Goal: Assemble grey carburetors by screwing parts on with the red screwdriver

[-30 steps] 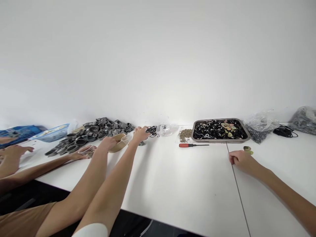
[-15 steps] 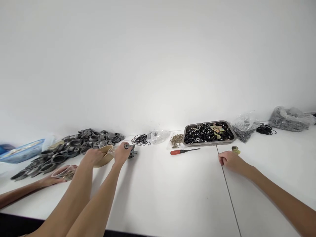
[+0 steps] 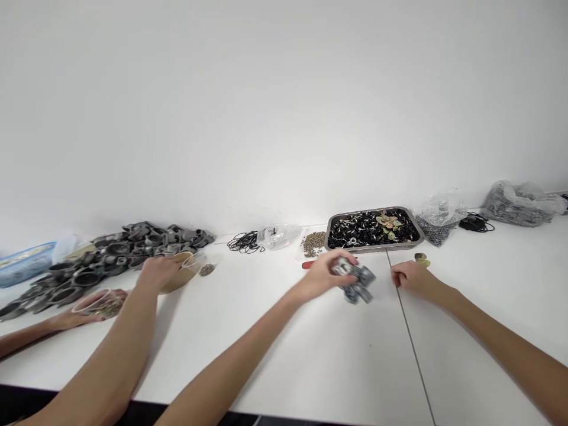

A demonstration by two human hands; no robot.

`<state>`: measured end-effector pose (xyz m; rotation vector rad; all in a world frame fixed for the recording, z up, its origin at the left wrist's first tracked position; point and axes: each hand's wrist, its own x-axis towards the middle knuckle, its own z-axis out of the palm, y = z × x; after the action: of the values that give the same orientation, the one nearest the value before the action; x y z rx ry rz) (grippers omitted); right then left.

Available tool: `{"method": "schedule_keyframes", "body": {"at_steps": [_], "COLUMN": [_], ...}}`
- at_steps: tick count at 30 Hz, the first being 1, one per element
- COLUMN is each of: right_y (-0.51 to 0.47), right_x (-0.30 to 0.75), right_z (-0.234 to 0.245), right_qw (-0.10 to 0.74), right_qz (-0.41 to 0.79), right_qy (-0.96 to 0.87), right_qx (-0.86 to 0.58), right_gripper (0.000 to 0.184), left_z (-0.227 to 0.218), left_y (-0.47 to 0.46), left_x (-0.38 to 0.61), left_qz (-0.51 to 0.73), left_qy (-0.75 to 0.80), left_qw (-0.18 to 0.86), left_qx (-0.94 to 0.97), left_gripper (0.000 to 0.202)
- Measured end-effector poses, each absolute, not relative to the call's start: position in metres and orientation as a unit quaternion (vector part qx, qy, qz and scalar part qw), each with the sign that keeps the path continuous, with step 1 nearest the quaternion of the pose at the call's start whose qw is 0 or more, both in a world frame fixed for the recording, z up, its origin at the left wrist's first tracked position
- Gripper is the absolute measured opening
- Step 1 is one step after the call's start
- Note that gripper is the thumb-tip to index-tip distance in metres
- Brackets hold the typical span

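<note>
Over the middle of the table, my left hand (image 3: 326, 273) grips a grey moulded part (image 3: 357, 283), which is smeared by motion. My right hand (image 3: 409, 277) rests on the tabletop at the seam, fingers curled in; whatever they may hold is hidden. Just behind it lie a few yellowish metal discs (image 3: 422, 260). Between my left hand and the tray, a screwdriver's red handle (image 3: 307, 265) shows, its shaft mostly covered. The metal tray (image 3: 419, 241) behind both hands is filled with black parts and several yellowish discs.
At left, a co-worker's hand (image 3: 160, 273) reaches to a tan container (image 3: 175, 280); another hand (image 3: 66, 320) holds a clear cup (image 3: 91, 303) of small parts. Grey parts (image 3: 110, 251) are heaped behind. Brass-coloured pieces (image 3: 314, 242), black rings (image 3: 245, 242) and plastic bags (image 3: 517, 204) line the wall.
My left hand has carried the grey part rightward, from beside the grey heap to near my right hand. My right hand stays almost in place. A small pile beside the tan container is now uncovered.
</note>
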<state>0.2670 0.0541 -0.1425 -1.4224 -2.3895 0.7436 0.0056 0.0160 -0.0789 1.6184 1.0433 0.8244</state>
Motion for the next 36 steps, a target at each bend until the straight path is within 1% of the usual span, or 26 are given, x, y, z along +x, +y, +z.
{"method": "schedule_keyframes", "body": {"at_steps": [3, 6, 10, 12, 15, 19, 23, 29, 32, 36], "right_y": [0.056, 0.058, 0.059, 0.060, 0.060, 0.060, 0.059, 0.059, 0.059, 0.058], "right_x": [0.266, 0.266, 0.266, 0.267, 0.267, 0.267, 0.268, 0.267, 0.267, 0.267], "right_z": [-0.143, -0.144, -0.146, -0.148, -0.151, -0.154, -0.154, -0.154, -0.152, -0.150], "right_qw": [0.123, 0.121, 0.131, 0.140, 0.152, 0.157, 0.145, 0.127, 0.122, 0.117], "right_qz": [0.242, 0.234, 0.249, 0.259, 0.273, 0.271, 0.259, 0.250, 0.246, 0.242], "right_qy": [-0.829, -0.830, -0.830, -0.826, -0.818, -0.823, -0.826, -0.819, -0.821, -0.823], "right_qx": [-0.489, -0.491, -0.482, -0.480, -0.483, -0.474, -0.478, -0.500, -0.501, -0.501], "right_gripper": [0.027, 0.028, 0.026, 0.026, 0.027, 0.026, 0.026, 0.029, 0.029, 0.029], "left_z": [-0.092, -0.105, -0.124, -0.130, -0.130, -0.116, -0.107, -0.110, -0.110, -0.105], "left_y": [0.002, -0.004, -0.004, -0.003, -0.006, -0.008, -0.008, -0.005, -0.002, 0.003], "left_x": [0.056, 0.075, 0.062, 0.048, 0.031, 0.024, 0.023, 0.017, 0.013, 0.004], "left_qz": [0.318, 0.312, 0.316, 0.326, 0.317, 0.233, 0.196, 0.183, 0.174, 0.169], "left_qy": [0.347, 0.289, 0.310, 0.332, 0.362, 0.425, 0.451, 0.448, 0.451, 0.441], "left_qw": [0.591, 0.617, 0.660, 0.666, 0.618, 0.498, 0.462, 0.386, 0.378, 0.417], "left_qx": [0.656, 0.662, 0.607, 0.583, 0.622, 0.719, 0.738, 0.785, 0.790, 0.776], "left_gripper": [0.036, 0.034, 0.037, 0.038, 0.035, 0.038, 0.040, 0.041, 0.043, 0.045]}}
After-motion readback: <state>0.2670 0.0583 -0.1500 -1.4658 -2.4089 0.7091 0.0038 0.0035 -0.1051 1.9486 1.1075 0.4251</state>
